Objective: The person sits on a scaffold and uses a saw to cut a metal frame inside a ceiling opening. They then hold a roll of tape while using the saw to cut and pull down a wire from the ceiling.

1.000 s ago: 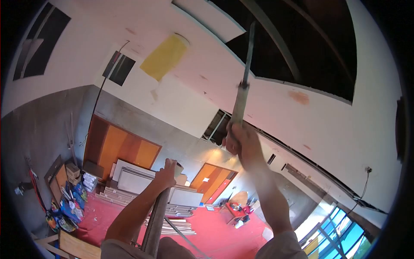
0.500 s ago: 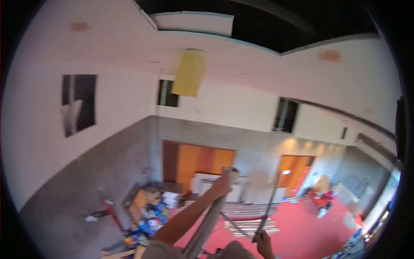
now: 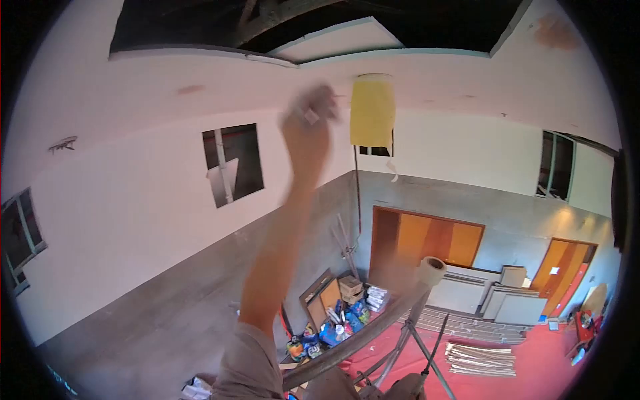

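Observation:
My left hand [image 3: 312, 113] is raised high at the end of a stretched arm, smeared by motion, just left of a hanging yellow sheet [image 3: 372, 113] in this view. A pale patch shows at the hand, and I cannot tell what it holds, if anything. Below and to the right, a grey metal scaffold pole [image 3: 353, 343] slants up from the bottom edge. At the pole's upper end sits a pale roll [image 3: 433, 265] with a round hole. Thin metal braces [image 3: 427, 357] cross beneath it. My right hand is outside the picture.
Overhead, the white ceiling has a large dark opening [image 3: 267, 27] with a loose panel [image 3: 340, 41] at its edge. Far below, the red floor [image 3: 413, 340] carries stacked strips [image 3: 480, 360], leaning boards [image 3: 513, 303] and piled bags and boxes [image 3: 343, 323].
My left hand has left the pole by the roll and risen towards the ceiling. My right hand, earlier by a brace, has gone out of view. The view has turned left.

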Demonstrator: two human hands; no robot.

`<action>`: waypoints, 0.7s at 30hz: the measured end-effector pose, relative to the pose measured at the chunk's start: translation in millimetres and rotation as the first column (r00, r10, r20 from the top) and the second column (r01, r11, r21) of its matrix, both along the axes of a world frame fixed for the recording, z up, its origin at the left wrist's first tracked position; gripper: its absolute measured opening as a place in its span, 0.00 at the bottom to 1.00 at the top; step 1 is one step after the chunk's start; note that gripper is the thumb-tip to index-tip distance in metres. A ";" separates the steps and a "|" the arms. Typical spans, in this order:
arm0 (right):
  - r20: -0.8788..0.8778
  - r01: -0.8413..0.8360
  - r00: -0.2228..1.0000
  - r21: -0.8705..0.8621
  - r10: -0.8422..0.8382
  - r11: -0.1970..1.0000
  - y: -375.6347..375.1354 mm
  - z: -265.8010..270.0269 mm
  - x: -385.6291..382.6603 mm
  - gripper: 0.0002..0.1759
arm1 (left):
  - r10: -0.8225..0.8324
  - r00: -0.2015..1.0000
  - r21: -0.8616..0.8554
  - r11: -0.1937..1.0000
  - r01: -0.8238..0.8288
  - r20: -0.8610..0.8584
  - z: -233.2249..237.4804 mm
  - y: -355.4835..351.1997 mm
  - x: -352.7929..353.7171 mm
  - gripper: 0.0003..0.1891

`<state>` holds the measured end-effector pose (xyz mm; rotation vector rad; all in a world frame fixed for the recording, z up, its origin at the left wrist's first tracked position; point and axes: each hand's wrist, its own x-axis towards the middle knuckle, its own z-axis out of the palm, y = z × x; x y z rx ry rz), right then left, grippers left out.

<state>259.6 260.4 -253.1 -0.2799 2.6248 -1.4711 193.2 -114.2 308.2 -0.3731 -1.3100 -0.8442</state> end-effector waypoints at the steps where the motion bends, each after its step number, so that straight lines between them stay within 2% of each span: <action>1: 0.011 -0.012 1.000 0.001 0.012 1.000 2.6 4.1 -1.8 0.26 | -0.073 0.994 0.025 0.997 0.075 -0.079 33.8 -5.8 15.9 0.09; 2: -0.011 -0.011 1.000 -0.008 0.011 1.000 5.8 4.2 -3.1 0.26 | -0.124 0.976 0.021 0.991 0.130 -0.181 66.8 -10.3 24.9 0.08; 4: -0.037 -0.025 0.999 -0.023 0.024 0.999 8.2 0.4 -6.6 0.27 | -0.179 0.970 -0.069 0.983 0.170 -0.167 118.6 -24.3 34.1 0.11; 7: -0.055 -0.042 0.998 -0.040 0.040 0.998 10.8 -3.0 -10.4 0.27 | -0.215 0.968 -0.025 0.977 0.214 -0.128 163.3 -21.9 24.7 0.12; 11: -0.072 -0.055 0.996 -0.061 0.050 0.997 13.4 -7.1 -13.8 0.28 | -0.155 0.973 0.090 0.981 0.172 -0.173 186.1 -19.0 12.8 0.14; 16: -0.094 -0.054 0.995 -0.079 0.047 0.995 15.5 -12.9 -15.8 0.29 | -0.278 0.925 0.177 0.928 0.328 -0.259 202.7 2.1 8.3 0.14; 19: -0.097 -0.055 0.994 -0.090 0.046 0.994 16.2 -14.6 -18.1 0.30 | -0.412 0.869 -0.208 0.907 0.365 -0.274 205.6 18.0 4.4 0.11; 21: -0.099 -0.056 0.994 -0.096 0.047 0.994 17.1 -14.5 -17.0 0.31 | -0.544 0.809 -0.263 0.833 0.487 -0.223 201.4 35.7 1.5 0.04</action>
